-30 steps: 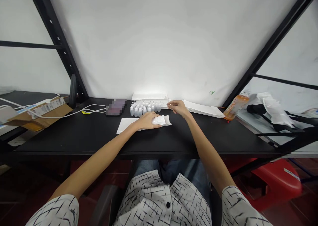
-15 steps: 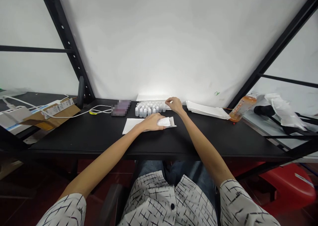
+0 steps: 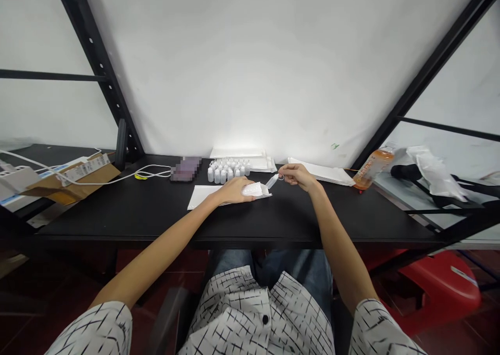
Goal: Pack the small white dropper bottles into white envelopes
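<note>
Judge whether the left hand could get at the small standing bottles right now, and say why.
Probably yes: the small bottles stand close beyond the left hand, with nothing visible between, though it would likely have to release the white packet.

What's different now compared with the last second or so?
The right hand reached left to the bottle group, then came back right and toward the person; it now holds one small bottle at the white packet's open end. Whether the bottle is inside yet, I can't tell. The left hand still grips the packet.
</note>
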Demonstrator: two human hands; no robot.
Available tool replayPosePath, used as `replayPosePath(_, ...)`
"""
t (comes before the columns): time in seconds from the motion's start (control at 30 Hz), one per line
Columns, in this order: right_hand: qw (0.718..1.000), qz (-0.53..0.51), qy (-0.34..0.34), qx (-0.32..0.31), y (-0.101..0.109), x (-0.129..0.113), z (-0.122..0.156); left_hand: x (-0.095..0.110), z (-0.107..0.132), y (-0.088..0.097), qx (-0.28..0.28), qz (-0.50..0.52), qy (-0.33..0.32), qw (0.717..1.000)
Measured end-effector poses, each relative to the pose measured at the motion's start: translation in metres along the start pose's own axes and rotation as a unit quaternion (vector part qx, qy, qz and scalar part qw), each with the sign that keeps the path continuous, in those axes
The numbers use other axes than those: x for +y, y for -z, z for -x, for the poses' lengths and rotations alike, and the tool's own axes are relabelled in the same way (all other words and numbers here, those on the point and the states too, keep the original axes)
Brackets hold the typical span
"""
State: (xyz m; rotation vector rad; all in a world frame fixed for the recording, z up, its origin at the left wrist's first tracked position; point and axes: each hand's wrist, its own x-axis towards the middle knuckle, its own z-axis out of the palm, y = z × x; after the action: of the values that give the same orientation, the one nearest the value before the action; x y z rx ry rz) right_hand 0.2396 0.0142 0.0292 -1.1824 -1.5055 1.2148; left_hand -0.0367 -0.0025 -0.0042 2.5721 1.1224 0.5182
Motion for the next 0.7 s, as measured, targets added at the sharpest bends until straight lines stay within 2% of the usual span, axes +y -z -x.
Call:
replayPosePath(0.27,0.999,-0.024,0.021,-0.018,-0.002,-0.005,0.006,-0.001,-0.001,0.000,0.006,0.002,-0.002,1.000)
replayPosePath(0.5,0.992,0.015,-0.010,-0.124,-0.022,0.002,0.002,-0.006,-0.003,-0.004,0.006,0.007,-0.007,1.000)
replayPosePath(0.7,0.992,-0.004,-0.002,-0.122,-0.023,0.002,0.002,-0.004,-0.002,-0.003,0.013,0.011,-0.009,1.000)
